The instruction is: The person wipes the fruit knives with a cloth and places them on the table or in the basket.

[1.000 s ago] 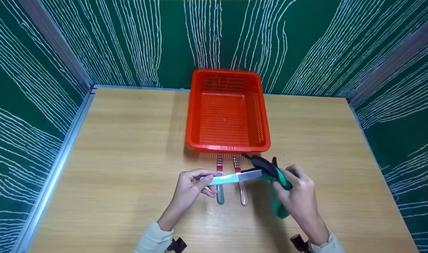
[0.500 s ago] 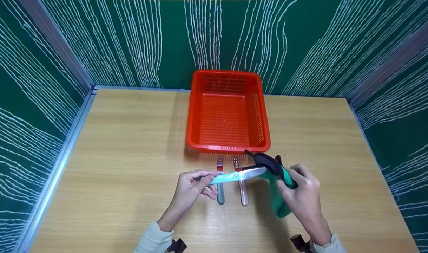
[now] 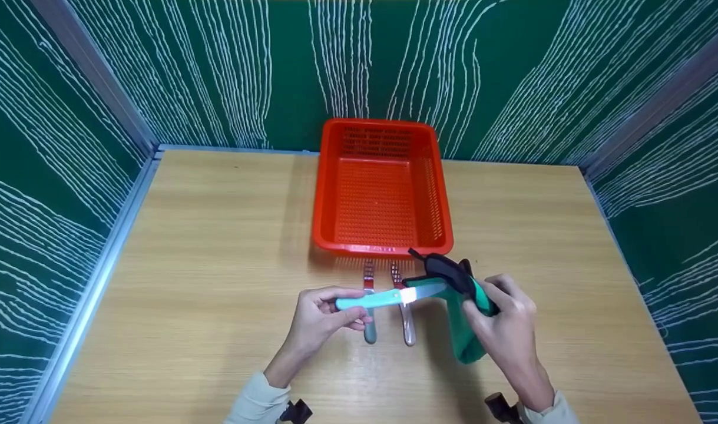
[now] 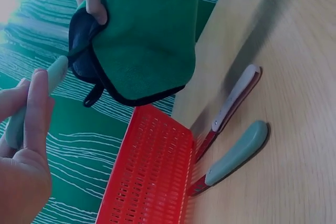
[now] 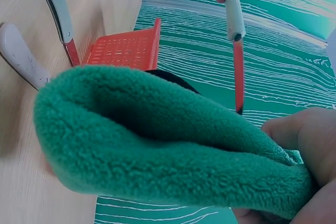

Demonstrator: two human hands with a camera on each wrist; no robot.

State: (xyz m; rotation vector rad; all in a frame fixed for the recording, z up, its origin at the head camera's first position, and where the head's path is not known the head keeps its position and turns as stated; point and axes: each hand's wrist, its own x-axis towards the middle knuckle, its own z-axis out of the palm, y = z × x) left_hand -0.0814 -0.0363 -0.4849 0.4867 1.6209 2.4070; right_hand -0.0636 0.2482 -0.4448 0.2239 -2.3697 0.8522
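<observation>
In the head view my left hand (image 3: 323,318) pinches a knife (image 3: 367,300) by its turquoise handle, the blade pointing right. My right hand (image 3: 506,324) grips a folded green fluffy cloth (image 3: 466,333) with black edging, its far side dark. The blade's tip end lies at the cloth's black part; whether it touches is hard to tell. In the right wrist view the held knife (image 5: 239,72) shows a reddish, reflecting blade behind the cloth (image 5: 131,140). On the table below lie a grey-green-handled knife (image 4: 239,150) and a pale pinkish-handled knife (image 4: 239,95).
A red plastic basket (image 3: 384,247) with perforated walls stands behind the hands, near the back wall. The blades of both lying knives point toward its front. Green panels (image 3: 294,70) with white wavy lines enclose the wooden table (image 3: 217,235) on three sides.
The right hand and the cloth have shifted slightly right. The blade has moved a little right, and the left thumb has slid from the handle's top to its lower side.
</observation>
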